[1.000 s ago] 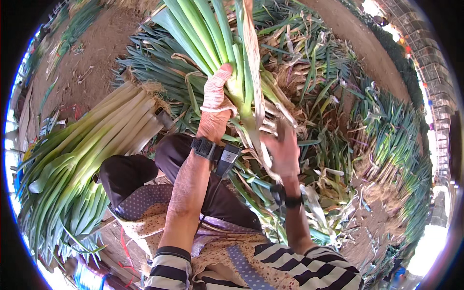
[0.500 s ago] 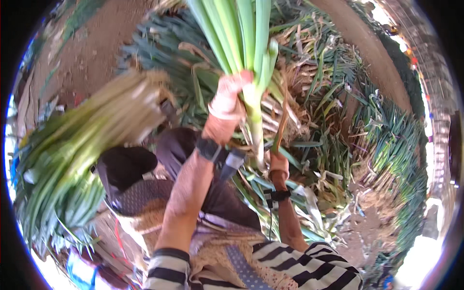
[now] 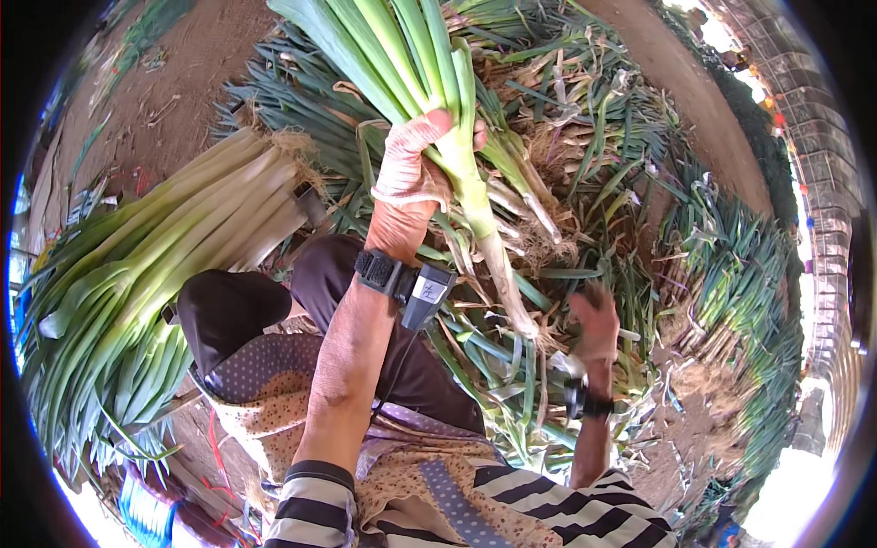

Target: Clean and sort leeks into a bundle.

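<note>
My left hand (image 3: 411,160) is closed around a thick green onion (image 3: 473,203), gripping it where the pale stalk meets the leaves. Its green leaves fan out toward the top, and its white root end points down and to the right. To the right of that root end is my right hand (image 3: 596,321), apart from the stalk. Slightly blurred, its fingers look parted and I see nothing in them. Below both hands lie loose leaves and peeled strips (image 3: 530,411).
A bundle of cleaned green onions (image 3: 196,215) lies at the left, beside my knee (image 3: 219,310). Uncleaned green onions are heaped ahead (image 3: 585,119) and along the right (image 3: 740,283). Bare soil (image 3: 201,68) shows at the far left. A blue-and-white item (image 3: 146,516) is at the lower left.
My right hand has let go of a dry brown leaf strip and moved right, away from the stalk. My left hand has shifted slightly up and left, tilting the green onion.
</note>
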`<action>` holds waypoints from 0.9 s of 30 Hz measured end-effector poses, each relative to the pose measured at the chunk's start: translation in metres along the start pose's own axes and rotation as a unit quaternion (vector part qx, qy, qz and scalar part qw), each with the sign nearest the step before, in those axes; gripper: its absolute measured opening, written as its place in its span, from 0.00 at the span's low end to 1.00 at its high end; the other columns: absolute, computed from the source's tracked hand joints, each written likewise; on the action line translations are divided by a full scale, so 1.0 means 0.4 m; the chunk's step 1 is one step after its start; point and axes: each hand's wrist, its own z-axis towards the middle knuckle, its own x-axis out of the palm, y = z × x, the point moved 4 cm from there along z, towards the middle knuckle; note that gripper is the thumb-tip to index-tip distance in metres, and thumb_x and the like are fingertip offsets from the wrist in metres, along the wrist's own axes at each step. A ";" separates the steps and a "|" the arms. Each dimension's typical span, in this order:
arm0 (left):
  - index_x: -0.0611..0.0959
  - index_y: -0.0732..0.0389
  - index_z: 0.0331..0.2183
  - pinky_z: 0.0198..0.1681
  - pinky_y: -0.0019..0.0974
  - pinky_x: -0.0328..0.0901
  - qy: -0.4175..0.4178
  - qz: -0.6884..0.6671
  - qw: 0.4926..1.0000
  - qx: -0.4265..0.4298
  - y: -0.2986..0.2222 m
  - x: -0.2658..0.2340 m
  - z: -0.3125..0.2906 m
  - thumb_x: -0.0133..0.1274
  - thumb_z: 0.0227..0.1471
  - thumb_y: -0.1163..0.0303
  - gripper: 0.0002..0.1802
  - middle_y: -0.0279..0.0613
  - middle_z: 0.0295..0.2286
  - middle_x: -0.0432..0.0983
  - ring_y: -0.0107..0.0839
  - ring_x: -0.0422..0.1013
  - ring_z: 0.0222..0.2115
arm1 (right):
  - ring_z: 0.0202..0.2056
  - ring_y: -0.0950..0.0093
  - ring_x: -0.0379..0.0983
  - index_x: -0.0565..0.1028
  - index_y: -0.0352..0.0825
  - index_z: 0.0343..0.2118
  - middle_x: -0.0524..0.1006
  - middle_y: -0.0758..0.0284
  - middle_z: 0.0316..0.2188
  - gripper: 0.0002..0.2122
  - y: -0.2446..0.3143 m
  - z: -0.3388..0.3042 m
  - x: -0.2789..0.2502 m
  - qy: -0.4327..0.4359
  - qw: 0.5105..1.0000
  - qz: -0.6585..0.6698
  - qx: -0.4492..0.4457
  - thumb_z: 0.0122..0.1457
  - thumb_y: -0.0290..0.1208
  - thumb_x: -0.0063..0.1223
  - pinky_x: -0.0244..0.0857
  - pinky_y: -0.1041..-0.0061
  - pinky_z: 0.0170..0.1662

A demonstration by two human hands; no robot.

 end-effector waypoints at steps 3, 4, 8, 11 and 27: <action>0.74 0.69 0.42 0.36 0.40 0.72 -0.009 0.019 1.000 0.016 0.028 0.011 0.006 0.63 0.40 0.70 0.26 0.46 0.33 0.76 0.38 0.74 0.30 | 0.41 0.72 0.71 0.71 0.29 0.45 0.74 0.62 0.41 0.29 0.315 -0.003 0.142 0.039 0.983 -0.076 -0.159 0.40 0.36 0.69 0.66 0.75 0.45; 0.74 0.69 0.42 0.36 0.40 0.72 -0.018 0.035 0.999 0.029 0.037 0.019 0.008 0.62 0.40 0.70 0.26 0.46 0.32 0.76 0.38 0.74 0.30 | 0.41 0.70 0.71 0.72 0.29 0.44 0.74 0.61 0.41 0.28 0.374 -0.001 0.192 0.051 0.969 -0.087 -0.225 0.40 0.36 0.69 0.66 0.74 0.45; 0.73 0.69 0.43 0.35 0.40 0.72 -0.090 0.055 0.994 0.033 0.050 0.014 -0.006 0.61 0.41 0.71 0.26 0.47 0.32 0.76 0.38 0.75 0.29 | 0.39 0.66 0.73 0.72 0.31 0.37 0.74 0.59 0.37 0.22 0.443 0.046 0.387 0.037 0.907 -0.116 -0.404 0.38 0.32 0.68 0.69 0.69 0.42; 0.74 0.69 0.41 0.35 0.39 0.72 -0.129 0.068 0.987 0.064 0.037 -0.009 -0.003 0.61 0.43 0.70 0.23 0.48 0.30 0.76 0.39 0.75 0.29 | 0.34 0.67 0.73 0.72 0.33 0.33 0.74 0.61 0.32 0.15 0.430 0.007 0.425 0.095 0.814 -0.260 -0.511 0.40 0.26 0.63 0.71 0.70 0.34; 0.76 0.66 0.36 0.31 0.37 0.71 -0.203 0.081 0.960 0.173 -0.092 -0.045 0.001 0.58 0.48 0.70 0.13 0.44 0.28 0.77 0.36 0.75 0.27 | 0.37 0.64 0.69 0.72 0.37 0.41 0.71 0.65 0.35 0.28 0.007 -0.206 0.137 0.131 0.836 -0.453 -0.281 0.34 0.42 0.70 0.66 0.62 0.38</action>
